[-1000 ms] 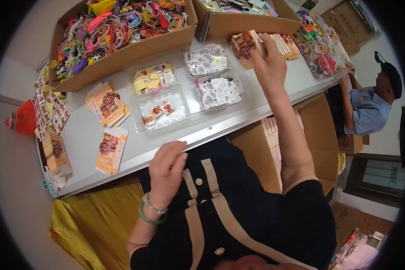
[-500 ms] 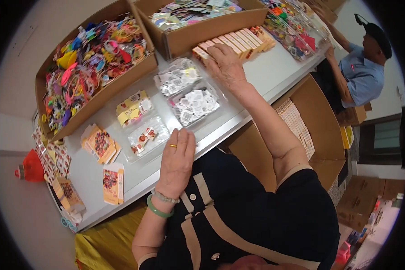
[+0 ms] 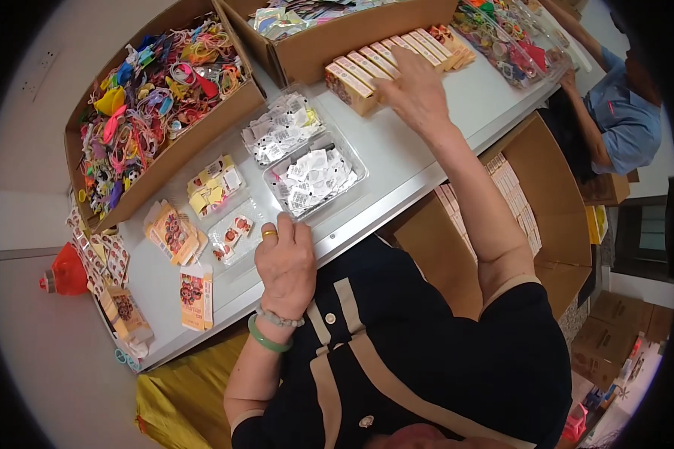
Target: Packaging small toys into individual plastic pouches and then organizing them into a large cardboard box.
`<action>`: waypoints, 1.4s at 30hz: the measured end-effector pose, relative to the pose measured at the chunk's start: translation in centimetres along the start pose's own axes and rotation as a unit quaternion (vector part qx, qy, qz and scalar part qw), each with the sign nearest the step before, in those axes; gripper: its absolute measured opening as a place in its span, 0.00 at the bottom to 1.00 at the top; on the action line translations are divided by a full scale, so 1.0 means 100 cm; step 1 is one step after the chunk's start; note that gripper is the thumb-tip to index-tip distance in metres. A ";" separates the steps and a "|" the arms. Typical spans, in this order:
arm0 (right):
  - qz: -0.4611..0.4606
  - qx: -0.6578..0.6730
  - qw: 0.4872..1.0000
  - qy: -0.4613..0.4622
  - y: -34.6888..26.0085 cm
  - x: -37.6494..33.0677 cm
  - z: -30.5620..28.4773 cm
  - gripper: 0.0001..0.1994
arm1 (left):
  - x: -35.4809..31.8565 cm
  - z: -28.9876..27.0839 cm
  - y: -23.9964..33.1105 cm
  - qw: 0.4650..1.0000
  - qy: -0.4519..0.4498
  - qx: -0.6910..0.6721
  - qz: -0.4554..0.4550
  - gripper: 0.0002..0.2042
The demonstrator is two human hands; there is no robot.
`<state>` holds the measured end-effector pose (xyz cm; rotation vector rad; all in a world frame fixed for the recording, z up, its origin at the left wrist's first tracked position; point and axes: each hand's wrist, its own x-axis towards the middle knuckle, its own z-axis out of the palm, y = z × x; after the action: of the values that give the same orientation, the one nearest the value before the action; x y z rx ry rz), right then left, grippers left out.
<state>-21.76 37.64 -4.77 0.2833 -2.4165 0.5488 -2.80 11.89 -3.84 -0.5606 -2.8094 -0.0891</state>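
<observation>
My right hand (image 3: 418, 93) is over a row of small orange-and-white boxes (image 3: 352, 77) standing at the back of the table. Its thumb is spread from its fingers, which reach onto the box tops; it grips none of them. With bent fingers slightly apart, my left hand (image 3: 286, 262) rests at the table's front edge, empty. Just beyond it are a clear tray of small white printed packets (image 3: 314, 179) and a clear tray with a few picture stickers (image 3: 234, 236). Behind these lie another tray of white packets (image 3: 283, 127) and one of yellow-and-white slips (image 3: 216, 187).
A cardboard box of colourful trinkets (image 3: 161, 161) stands back left, another carton (image 3: 352, 37) beside it. Flattened orange cartons (image 3: 196, 299) lie left. An open carton (image 3: 558, 202) holding packed boxes is below the table's right edge. Another person (image 3: 625, 112) works at far right.
My right hand has shifted right along the box row, uncovering its left end. My left hand's fingers have bent from lying flat. The view has shifted slightly.
</observation>
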 end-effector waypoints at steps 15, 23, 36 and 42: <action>0.081 -0.120 0.975 -0.169 -0.058 0.008 0.026 0.29 | -0.071 -0.006 -0.003 0.989 0.132 -0.056 0.033 0.09; 0.089 -0.121 0.958 -0.245 -0.048 0.018 0.009 0.25 | -0.088 0.012 -0.007 0.987 0.120 -0.091 0.052 0.09; 0.196 0.078 0.974 -0.080 -0.041 -0.079 -0.096 0.36 | -0.077 0.017 0.002 0.980 0.100 -0.115 0.128 0.17; 0.305 -0.058 0.951 0.013 0.035 -0.166 -0.178 0.32 | -0.051 0.013 0.028 0.976 0.068 -0.116 0.172 0.16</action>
<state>-0.44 49.90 -3.69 -0.5388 -2.4797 0.6596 2.42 12.75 -6.51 -1.0435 -2.5440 -0.3717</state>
